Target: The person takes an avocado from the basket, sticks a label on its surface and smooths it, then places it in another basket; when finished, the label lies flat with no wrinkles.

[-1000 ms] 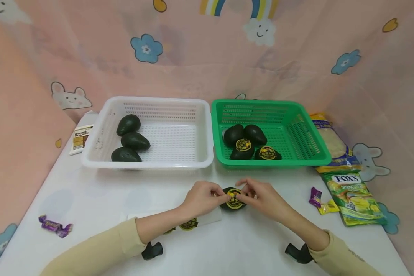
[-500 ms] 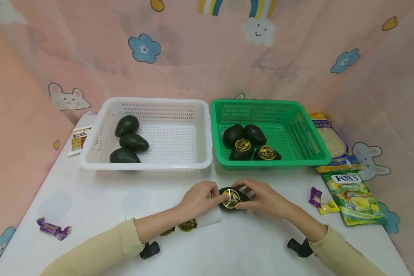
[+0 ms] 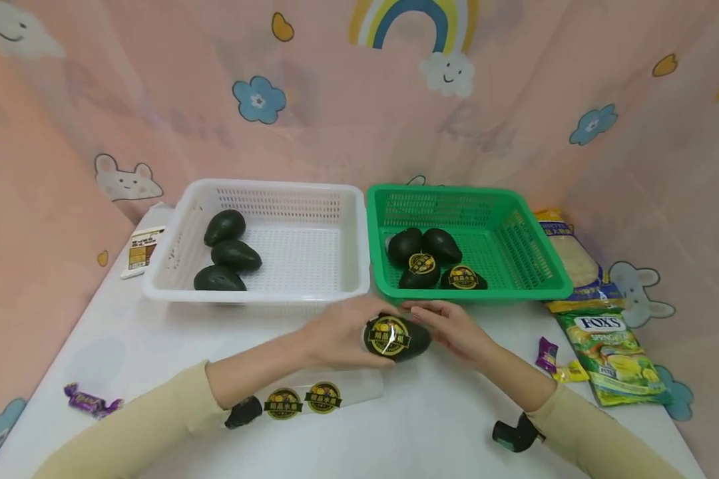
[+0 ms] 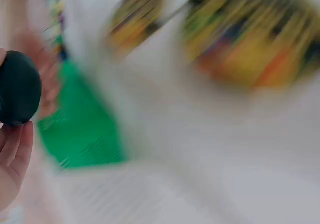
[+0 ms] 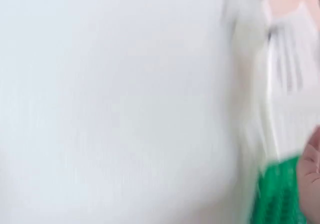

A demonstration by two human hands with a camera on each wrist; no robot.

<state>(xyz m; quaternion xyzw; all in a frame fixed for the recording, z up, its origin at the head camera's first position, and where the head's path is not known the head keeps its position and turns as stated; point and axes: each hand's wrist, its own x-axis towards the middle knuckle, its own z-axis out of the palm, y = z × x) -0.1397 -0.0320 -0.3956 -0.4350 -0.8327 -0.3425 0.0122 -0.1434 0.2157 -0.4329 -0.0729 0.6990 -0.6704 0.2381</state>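
My left hand (image 3: 347, 332) grips a dark avocado (image 3: 416, 339) from its left end, thumb below and fingers above. A round black-and-gold sticker (image 3: 389, 336) faces up on the fruit. In the left wrist view the avocado (image 4: 20, 87) is at the left edge, with the left hand's fingers (image 4: 22, 151) under it. Close to the fruit's right end is my right hand (image 3: 455, 329), fingers mostly extended. Only a bit of the right hand (image 5: 310, 179) shows at the right wrist view's edge. Below the left forearm lies a white sheet (image 3: 359, 386) with two similar stickers (image 3: 323, 397).
A white basket (image 3: 263, 296) with three avocados stands back left. Beside it, a green basket (image 3: 485, 293) holds several avocados, some stickered. Snack bags (image 3: 614, 359) and small wrapped candies (image 3: 547, 354) lie at right, a purple candy (image 3: 90, 401) at left.
The left hand has gone from touching the sticker to gripping the avocado, which has come up slightly. The right hand's fingers have drawn off the sticker to the fruit's right end.
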